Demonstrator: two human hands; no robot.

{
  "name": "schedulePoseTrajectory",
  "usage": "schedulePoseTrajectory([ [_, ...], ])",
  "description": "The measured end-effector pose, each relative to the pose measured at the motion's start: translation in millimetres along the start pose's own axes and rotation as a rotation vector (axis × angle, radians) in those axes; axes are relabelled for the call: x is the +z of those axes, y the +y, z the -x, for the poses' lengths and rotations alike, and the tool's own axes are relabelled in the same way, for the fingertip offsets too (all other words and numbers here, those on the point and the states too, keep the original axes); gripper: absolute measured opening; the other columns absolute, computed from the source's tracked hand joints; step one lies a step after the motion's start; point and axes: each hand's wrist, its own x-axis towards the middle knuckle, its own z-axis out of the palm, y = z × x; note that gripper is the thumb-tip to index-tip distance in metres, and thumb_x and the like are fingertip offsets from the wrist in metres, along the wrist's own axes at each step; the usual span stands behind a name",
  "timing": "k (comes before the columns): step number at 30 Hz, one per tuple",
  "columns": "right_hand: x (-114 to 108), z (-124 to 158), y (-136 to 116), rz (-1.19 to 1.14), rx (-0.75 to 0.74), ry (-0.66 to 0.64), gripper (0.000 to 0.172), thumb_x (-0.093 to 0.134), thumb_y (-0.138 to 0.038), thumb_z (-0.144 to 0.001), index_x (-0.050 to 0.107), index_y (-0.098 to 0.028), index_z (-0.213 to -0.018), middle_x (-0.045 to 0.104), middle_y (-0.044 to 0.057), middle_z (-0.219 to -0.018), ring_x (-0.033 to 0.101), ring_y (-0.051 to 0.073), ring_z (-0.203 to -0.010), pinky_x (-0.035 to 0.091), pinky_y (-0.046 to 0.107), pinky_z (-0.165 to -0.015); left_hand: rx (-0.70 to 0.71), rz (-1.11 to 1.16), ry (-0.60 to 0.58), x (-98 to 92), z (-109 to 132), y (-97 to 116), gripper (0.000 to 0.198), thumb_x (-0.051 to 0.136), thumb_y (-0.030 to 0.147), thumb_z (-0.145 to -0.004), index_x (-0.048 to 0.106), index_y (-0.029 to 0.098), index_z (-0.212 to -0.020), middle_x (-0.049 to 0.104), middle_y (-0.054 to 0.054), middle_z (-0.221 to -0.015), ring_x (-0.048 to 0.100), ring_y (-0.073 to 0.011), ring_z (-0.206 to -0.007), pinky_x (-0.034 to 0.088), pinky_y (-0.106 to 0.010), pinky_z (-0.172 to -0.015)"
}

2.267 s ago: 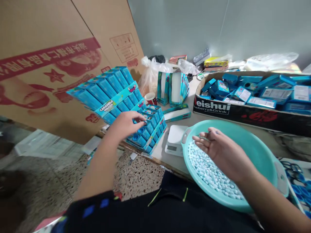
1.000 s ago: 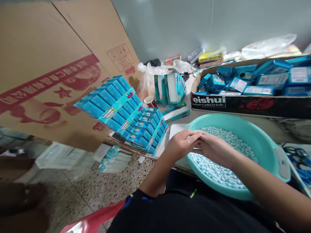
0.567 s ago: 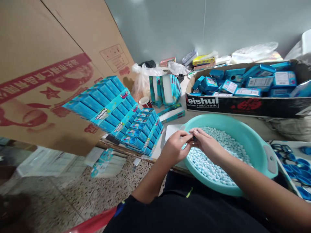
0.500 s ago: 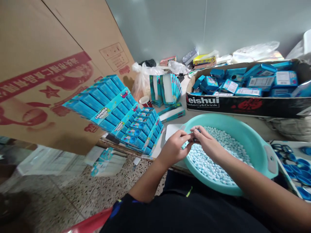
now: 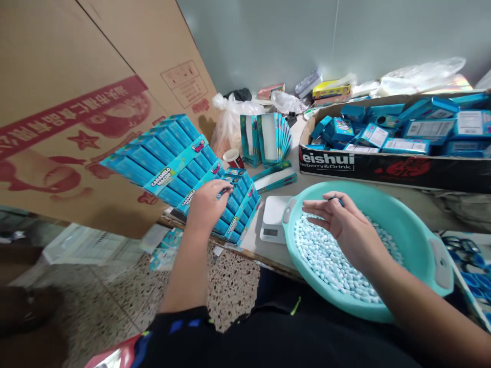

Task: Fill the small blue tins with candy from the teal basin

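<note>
Over the blue tiered cardboard display (image 5: pixel 176 166), your left hand (image 5: pixel 206 207) pinches a small dark piece (image 5: pixel 223 192); above the turquoise plastic basin (image 5: pixel 406 220), your right hand (image 5: pixel 351 232) pinches another dark piece (image 5: pixel 336 201). Visible rows look mostly filled; neither piece is set down.

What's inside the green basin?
In the basin: many small pale blue and white pieces. The right hand hides some; the bottom beneath them can't be seen.

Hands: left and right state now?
Left hand: closed, pinching a dark piece at the display boxes.
Right hand: pinching another dark piece over the basin, other fingers extended.
</note>
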Motion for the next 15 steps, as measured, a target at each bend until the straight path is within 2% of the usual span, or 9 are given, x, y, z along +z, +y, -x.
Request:
schedulePoseTrajectory([
  [2, 0, 3, 0, 0.050, 0.013, -0.034, 0.037, 0.069, -0.061, -0.096, 0.052, -0.031, -0.109, 0.077, 0.006, -0.116, 0.069, 0.029, -0.119, 0.054, 0.048, -0.098, -0.098, -0.010, -0.144, -0.1, -3, -14, 0.024, 0.056, 0.028, -0.100, 0.078, 0.022, -0.108, 0.080, -0.008, -0.121, 0.073, -0.0263, -0.114, 0.057, -0.044, -0.109],
  [4, -1, 5, 2, 0.118, 0.016, -0.038, 0.040, 0.068, -0.065, -0.095, 0.053, -0.031, -0.110, 0.076, 0.008, -0.119, 0.069, 0.030, -0.119, 0.053, 0.050, -0.099, -0.122, -0.016, -0.220, 4.1, -3, -18, 0.029, 0.054, 0.032, -0.101, 0.078, 0.021, -0.111, 0.078, -0.009, -0.126, 0.069, -0.0295, -0.126, 0.052, -0.050, -0.116],
  [7, -3, 4, 6, 0.198, -0.006, 0.001, 0.045, 0.067, -0.071, -0.094, 0.054, -0.031, -0.110, 0.075, 0.009, -0.120, 0.067, 0.032, -0.120, 0.051, 0.052, -0.102, -0.112, -0.032, -0.221, 9.7, 1, -14, 0.031, 0.059, 0.040, -0.099, 0.076, 0.021, -0.117, 0.076, -0.010, -0.131, 0.061, -0.0340, -0.138, 0.035, -0.062, -0.128],
  [10, -5, 1, 8, 0.266, -0.051, 0.035, 0.041, 0.063, -0.069, -0.098, 0.054, -0.031, -0.110, 0.074, 0.008, -0.121, 0.065, 0.031, -0.123, 0.047, 0.053, -0.106, -0.136, -0.018, -0.218, 11.9, 4, -11, 0.044, 0.069, 0.040, -0.094, 0.067, 0.022, -0.134, 0.076, -0.011, -0.131, 0.067, -0.0337, -0.128, 0.026, -0.064, -0.131],
  [12, -2, 0, 5, 0.322, -0.056, 0.007, 0.038, 0.060, -0.067, -0.100, 0.057, -0.030, -0.109, 0.074, 0.007, -0.120, 0.064, 0.031, -0.124, 0.046, 0.053, -0.106, -0.148, -0.002, -0.210, 13.3, 5, -12, 0.047, 0.072, 0.037, -0.091, 0.065, 0.022, -0.135, 0.076, -0.011, -0.130, 0.070, -0.0331, -0.123, 0.032, -0.061, -0.129],
  [15, 16, -11, -4, 0.440, -0.052, -0.185, 0.036, 0.055, -0.064, -0.103, 0.064, -0.028, -0.106, 0.072, 0.008, -0.116, 0.063, 0.032, -0.120, 0.049, 0.049, -0.102, -0.154, 0.033, -0.213, 16.7, 3, -15, 0.039, 0.071, 0.036, -0.090, 0.069, 0.019, -0.126, 0.076, -0.013, -0.128, 0.070, -0.0335, -0.120, 0.050, -0.053, -0.115],
])
